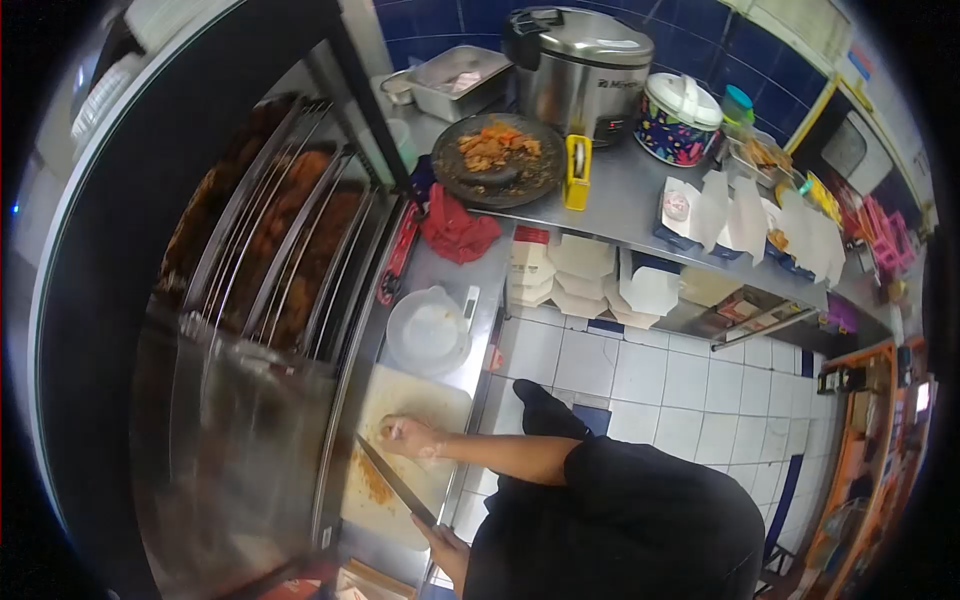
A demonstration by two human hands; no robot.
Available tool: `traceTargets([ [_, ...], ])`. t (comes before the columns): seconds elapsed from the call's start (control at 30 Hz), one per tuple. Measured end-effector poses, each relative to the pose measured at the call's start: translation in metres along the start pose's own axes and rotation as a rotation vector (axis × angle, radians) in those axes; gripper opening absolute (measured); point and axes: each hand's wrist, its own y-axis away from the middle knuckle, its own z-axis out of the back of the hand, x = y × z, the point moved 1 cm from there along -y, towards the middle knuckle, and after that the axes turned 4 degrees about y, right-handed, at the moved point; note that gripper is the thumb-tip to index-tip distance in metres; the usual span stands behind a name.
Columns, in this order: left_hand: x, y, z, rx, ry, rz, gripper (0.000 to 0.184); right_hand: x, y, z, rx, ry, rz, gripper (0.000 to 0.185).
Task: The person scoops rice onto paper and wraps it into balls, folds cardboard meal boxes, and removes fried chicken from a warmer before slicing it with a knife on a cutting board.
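A white cutting board lies on the metal counter, with brownish chopped food on it. My left hand grips the handle of a long knife. The blade slants across the board, its tip near the board's far edge. On the board just beyond the blade is my right hand, fingers curled in. Whether something small is under those fingers I cannot make out. A translucent round plastic tub stands beyond the board, on or against a white scale.
A glass cabinet holds racks of browned food at left. Beyond lie a red cloth, a stone mortar plate with food, a yellow tape dispenser and a rice cooker. Open food boxes line the side counter.
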Motion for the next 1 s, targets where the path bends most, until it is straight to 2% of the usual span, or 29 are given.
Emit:
traceTargets([
  [0.07, 0.003, -0.006, -0.011, 0.058, -0.032, -0.049, 0.073, 0.009, -0.016, 0.028, -0.066, -0.508, -0.269, 0.032],
  [0.13, 0.028, -0.009, -0.027, 0.042, -0.057, -0.049, 0.073, 0.028, -0.03, 0.092, 0.1, -1.451, -0.693, 0.033],
  [0.17, 0.033, -0.009, -0.033, 0.014, -0.095, -0.033, 0.072, 0.029, -0.034, 0.124, 0.075, -1.746, -0.896, 0.035],
  [0.23, 0.032, -0.009, -0.042, -0.017, -0.19, 0.004, 0.072, -0.015, -0.03, 0.182, 0.118, -1.907, -0.603, 0.031],
  [0.27, 0.031, -0.01, -0.045, -0.034, -0.228, 0.025, 0.072, -0.017, -0.02, 0.249, -0.065, -1.877, -0.656, 0.031],
  [0.37, 0.027, -0.013, -0.054, -0.058, -0.337, 0.065, 0.071, -0.106, 0.025, 0.387, -0.564, -1.578, -0.372, 0.03],
  [0.43, 0.028, -0.013, -0.053, -0.058, -0.38, 0.086, 0.071, -0.201, 0.082, 0.468, -0.947, -1.237, -0.411, 0.03],
  [0.47, 0.028, -0.009, -0.052, -0.055, -0.381, 0.103, 0.071, -0.258, 0.116, 0.502, -1.15, -1.156, -0.543, 0.031],
  [0.5, 0.016, -0.007, -0.05, -0.04, -0.382, 0.125, 0.07, -0.278, 0.135, 0.555, -0.972, -0.281, -0.66, 0.042],
  [0.53, 0.009, -0.008, -0.048, -0.024, -0.34, 0.156, 0.069, -0.285, 0.156, 0.575, -0.847, -0.227, -0.727, 0.045],
  [0.57, -0.006, -0.011, -0.046, -0.009, -0.298, 0.188, 0.068, -0.363, 0.195, 0.6, -0.656, -0.028, -0.78, 0.045],
  [0.6, -0.013, -0.012, -0.044, -0.006, -0.317, 0.229, 0.067, -0.387, 0.198, 0.618, -0.47, 0.177, -0.798, 0.045],
  [0.63, -0.016, -0.013, -0.043, 0.02, -0.331, 0.262, 0.066, -0.407, 0.211, 0.627, -0.401, 0.098, -0.892, 0.05],
  [0.67, -0.02, -0.012, -0.042, 0.009, -0.348, 0.261, 0.065, -0.381, 0.192, 0.63, -0.328, 0.027, -0.988, 0.056],
  [0.73, -0.025, -0.018, -0.039, 0.015, -0.361, 0.261, 0.065, -0.324, 0.152, 0.629, -0.282, 0.497, -0.892, 0.06],
  [0.83, -0.033, -0.022, -0.033, 0.031, -0.35, 0.253, 0.066, -0.332, 0.107, 0.628, -0.476, 1.016, -0.609, 0.061],
  [0.87, -0.038, -0.02, -0.032, 0.012, -0.289, 0.257, 0.065, -0.285, 0.06, 0.615, -0.452, 0.94, -0.593, 0.055],
  [0.93, -0.041, -0.012, -0.033, -0.046, -0.21, 0.194, 0.064, -0.2, -0.034, 0.579, -0.497, 0.539, -0.285, 0.045],
  [1.0, -0.044, -0.008, -0.033, -0.058, -0.13, 0.155, 0.062, -0.097, -0.116, 0.534, -0.409, 0.388, -0.037, 0.036],
])
